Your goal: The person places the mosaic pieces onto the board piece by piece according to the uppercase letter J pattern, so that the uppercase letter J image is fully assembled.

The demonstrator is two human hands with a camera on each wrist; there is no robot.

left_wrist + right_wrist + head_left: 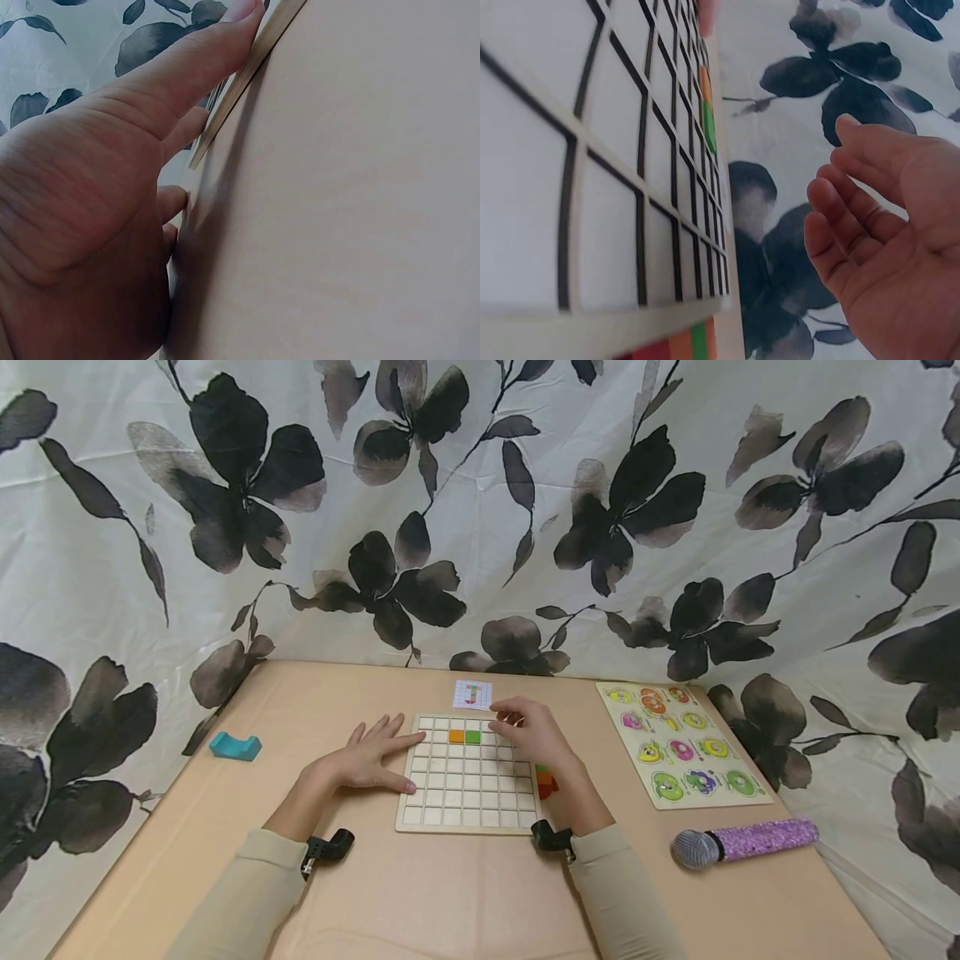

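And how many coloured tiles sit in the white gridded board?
2, near the board's far edge: an orange square tile beside a green square tile. The right hand may hide more.

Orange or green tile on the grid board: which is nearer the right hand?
The green tile, immediately right of the orange tile, on the side toward the right hand.

Light tan table [435, 893], things spread across it
A teal block [236, 747] left, grid board [468, 800] central, pattern card [472, 694] just beyond, coloured pieces [545, 782] beside its right edge, picture board [686, 747] right, purple microphone [750, 844] nearer
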